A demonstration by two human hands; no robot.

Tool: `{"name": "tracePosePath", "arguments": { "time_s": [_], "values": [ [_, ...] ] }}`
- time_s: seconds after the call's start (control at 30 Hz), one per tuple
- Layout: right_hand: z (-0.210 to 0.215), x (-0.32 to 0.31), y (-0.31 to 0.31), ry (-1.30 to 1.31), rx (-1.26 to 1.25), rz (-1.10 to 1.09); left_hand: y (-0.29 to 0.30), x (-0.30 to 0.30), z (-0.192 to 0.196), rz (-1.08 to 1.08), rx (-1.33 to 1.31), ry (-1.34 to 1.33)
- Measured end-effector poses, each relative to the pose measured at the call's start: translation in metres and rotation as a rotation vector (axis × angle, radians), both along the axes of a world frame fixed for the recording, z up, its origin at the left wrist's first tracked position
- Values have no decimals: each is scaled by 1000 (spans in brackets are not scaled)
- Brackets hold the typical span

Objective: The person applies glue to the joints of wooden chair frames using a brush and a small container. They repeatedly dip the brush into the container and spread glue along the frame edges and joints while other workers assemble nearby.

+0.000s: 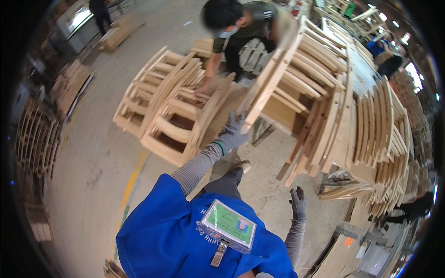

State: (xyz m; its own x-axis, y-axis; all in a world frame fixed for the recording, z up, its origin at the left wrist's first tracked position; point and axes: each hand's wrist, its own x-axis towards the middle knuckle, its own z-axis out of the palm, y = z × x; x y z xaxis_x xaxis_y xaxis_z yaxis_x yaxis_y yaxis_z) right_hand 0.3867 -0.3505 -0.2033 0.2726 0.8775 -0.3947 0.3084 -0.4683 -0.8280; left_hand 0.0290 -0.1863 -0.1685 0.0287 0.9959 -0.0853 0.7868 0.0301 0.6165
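Overhead, the head view looks down on a person in a blue vest with a clear badge holder clipped at the chest. Their left hand, in a grey glove, reaches up and closes around the lower end of a pale wooden chair frame that leans tilted against a tall stack of chair frames on the right. The right hand, also gloved, hangs lower with fingers loosely spread, holding nothing, near the foot of that stack. Across the concrete floor, a co-worker's hand rests on another pile of frames lying low, just left of the held frame.
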Motion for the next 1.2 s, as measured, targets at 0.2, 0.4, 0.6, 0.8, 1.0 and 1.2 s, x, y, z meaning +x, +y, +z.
{"name": "tracePosePath", "arguments": {
  "time_s": [0.2,0.4,0.6,0.8,1.0,1.2],
  "values": [
    [-11,-26,-49,197,-84,54,-111,-2,-27,-329,-134,15],
    [-28,-31,-100,296,-119,-87,-139,-7,-20,-410,-1,-96],
    [-56,-56,-171,194,-200,-136,-141,1,3,-515,-108,-27],
    [-36,-60,-242,107,-223,-237,-153,43,-7,-671,-103,-2],
    [-35,-24,-303,99,-218,-528,-146,137,-3,-928,45,-140],
    [-36,26,-268,310,28,-763,-121,238,45,-1043,-31,-284]
  ]
}}
